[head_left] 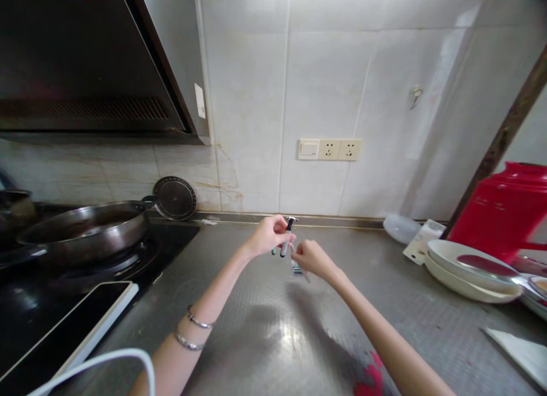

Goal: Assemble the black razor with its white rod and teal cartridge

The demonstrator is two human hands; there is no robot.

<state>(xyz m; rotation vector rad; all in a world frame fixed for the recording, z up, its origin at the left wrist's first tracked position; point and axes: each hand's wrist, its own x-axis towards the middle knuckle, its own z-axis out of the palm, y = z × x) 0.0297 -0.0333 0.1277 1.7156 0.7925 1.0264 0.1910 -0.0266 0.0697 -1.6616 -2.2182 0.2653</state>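
Out over the counter, my left hand [273, 236] pinches a small razor [287, 239], its T-shaped head up, with a black neck and a grey handle. Close beside it on the right, my right hand [314, 258] is closed, fingertips near the razor's handle. A thin pale piece shows at its fingers, too blurred to name. Just below that hand appears a small teal-and-white object [296, 267]; whether it is held or lies on the counter, I cannot tell. A bit of teal also shows under my left hand.
On the metal counter [239, 339], a phone [72, 333] with a white cable lies by the stove at left, where a steel pan [89, 231] sits. To the right are stacked white dishes [465, 270], a red thermos [504, 208] and a small clear lid [400, 229]. A tiled wall with sockets [339, 150] stands behind.
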